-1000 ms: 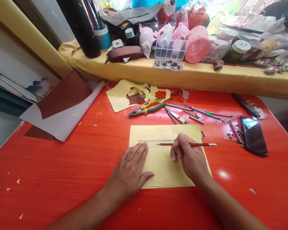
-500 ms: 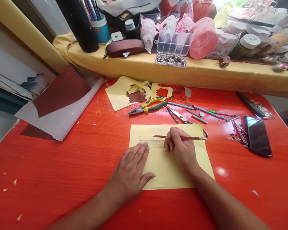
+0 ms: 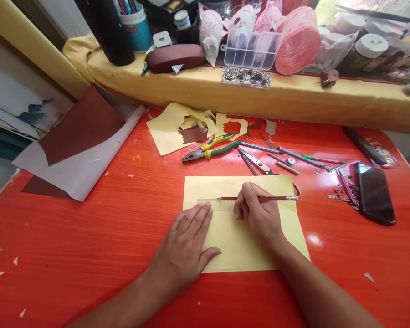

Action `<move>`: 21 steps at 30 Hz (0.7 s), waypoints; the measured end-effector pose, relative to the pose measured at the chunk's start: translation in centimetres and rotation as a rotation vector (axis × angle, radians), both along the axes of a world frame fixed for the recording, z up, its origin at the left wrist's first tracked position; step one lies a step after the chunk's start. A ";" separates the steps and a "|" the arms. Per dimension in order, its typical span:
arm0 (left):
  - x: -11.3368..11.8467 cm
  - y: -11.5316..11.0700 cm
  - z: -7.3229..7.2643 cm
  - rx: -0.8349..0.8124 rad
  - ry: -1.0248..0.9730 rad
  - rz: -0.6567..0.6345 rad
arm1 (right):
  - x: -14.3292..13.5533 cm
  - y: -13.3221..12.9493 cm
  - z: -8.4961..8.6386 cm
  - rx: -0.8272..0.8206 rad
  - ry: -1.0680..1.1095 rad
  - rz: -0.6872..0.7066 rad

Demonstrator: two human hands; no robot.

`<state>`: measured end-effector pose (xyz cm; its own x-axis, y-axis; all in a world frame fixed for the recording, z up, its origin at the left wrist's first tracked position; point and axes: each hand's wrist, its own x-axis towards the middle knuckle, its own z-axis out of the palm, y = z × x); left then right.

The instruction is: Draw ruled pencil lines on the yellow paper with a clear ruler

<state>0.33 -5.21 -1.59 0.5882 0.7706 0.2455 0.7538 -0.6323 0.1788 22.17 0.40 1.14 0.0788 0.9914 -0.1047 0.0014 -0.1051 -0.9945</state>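
A sheet of yellow paper (image 3: pixel 249 257) lies on the red table in front of me. Across its upper part runs a clear ruler (image 3: pixel 204 201), partly hidden under my fingers. My left hand (image 3: pixel 186 239) rests flat on the ruler and paper, fingers stretched out and the thumb apart. In my right hand (image 3: pixel 259 212) is a dark red pencil (image 3: pixel 276 198), gripped between thumb and fingers and held nearly level. Its tip points left, at the ruler's upper edge; I cannot tell whether it touches the paper. A faint line shows below the ruler.
Beyond the paper lie pliers (image 3: pixel 210 149), scissors (image 3: pixel 259 161) and cut yellow scraps (image 3: pixel 167 132). At right, a phone (image 3: pixel 376 193) sits beside small metal rings. Rolled brown sheet (image 3: pixel 85 125) is at left. A cloth-covered ledge (image 3: pixel 191 93) at the back carries jars and a compartment box (image 3: pixel 253 50).
The pencil tip has dropped slightly toward the ruler's upper edge. My left hand stays in place on the ruler. The camera view has shifted a little.
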 end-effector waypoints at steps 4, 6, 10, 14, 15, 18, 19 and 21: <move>0.0 0.0 0.0 -0.003 0.004 0.000 | 0.0 0.0 0.1 0.003 -0.007 0.003; 0.0 0.0 -0.1 -0.006 0.003 0.000 | -0.1 0.0 0.1 0.002 -0.012 0.007; 0.0 -0.1 -0.2 -0.009 -0.003 0.002 | -0.2 0.1 0.0 -0.001 -0.019 0.011; 0.0 -0.1 -0.2 -0.015 -0.006 0.001 | -0.2 0.0 0.2 0.005 -0.048 0.020; 0.0 -0.1 -0.2 -0.016 -0.006 -0.001 | -0.2 0.0 0.2 0.004 -0.058 0.023; 0.0 -0.1 -0.1 -0.020 -0.008 -0.003 | -0.2 -0.1 0.4 -0.001 -0.078 0.023; 0.0 -0.1 -0.1 -0.022 -0.010 -0.001 | -0.2 -0.1 0.4 -0.004 -0.081 0.021; 0.0 -0.1 -0.1 -0.023 -0.013 0.002 | -0.2 -0.1 0.4 -0.005 -0.086 0.019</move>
<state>0.36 -5.33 -1.70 0.5839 0.7769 0.2355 0.7523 -0.6268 0.2026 21.99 0.34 1.57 0.0693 0.9922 -0.1036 0.0889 -0.1095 -0.9900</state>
